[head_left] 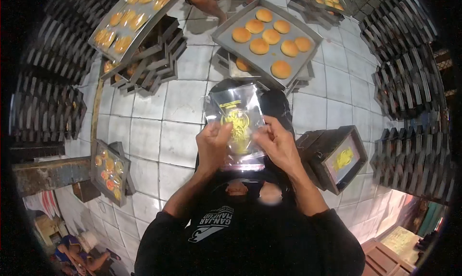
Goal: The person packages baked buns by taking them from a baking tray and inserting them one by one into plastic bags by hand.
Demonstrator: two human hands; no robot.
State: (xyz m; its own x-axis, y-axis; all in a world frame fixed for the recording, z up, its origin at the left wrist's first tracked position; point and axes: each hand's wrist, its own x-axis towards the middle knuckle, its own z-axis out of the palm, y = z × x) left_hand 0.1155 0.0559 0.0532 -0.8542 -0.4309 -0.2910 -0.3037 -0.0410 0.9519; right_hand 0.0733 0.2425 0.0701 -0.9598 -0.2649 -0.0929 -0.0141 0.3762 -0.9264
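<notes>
A clear plastic bag [239,98] with yellow print lies between my hands, in front of my lap. My left hand [214,146] has its thumb and curled fingers closed on the bag's left side. On the opposite side my right hand [277,145] pinches the bag's edge between thumb and fingers. Through the glare I cannot make out anything inside the bag. Just beyond my knees, a metal tray [230,29] of several round golden buns [271,36] rests on other trays.
At the upper left, a tray [107,54] of bagged buns tops a pile of trays. A smaller tray [126,179] with wrapped goods stands at left. Yellow-printed bags [343,159] lie on a box at right. Dark tray stacks [406,163] line both sides. Other people sit nearby.
</notes>
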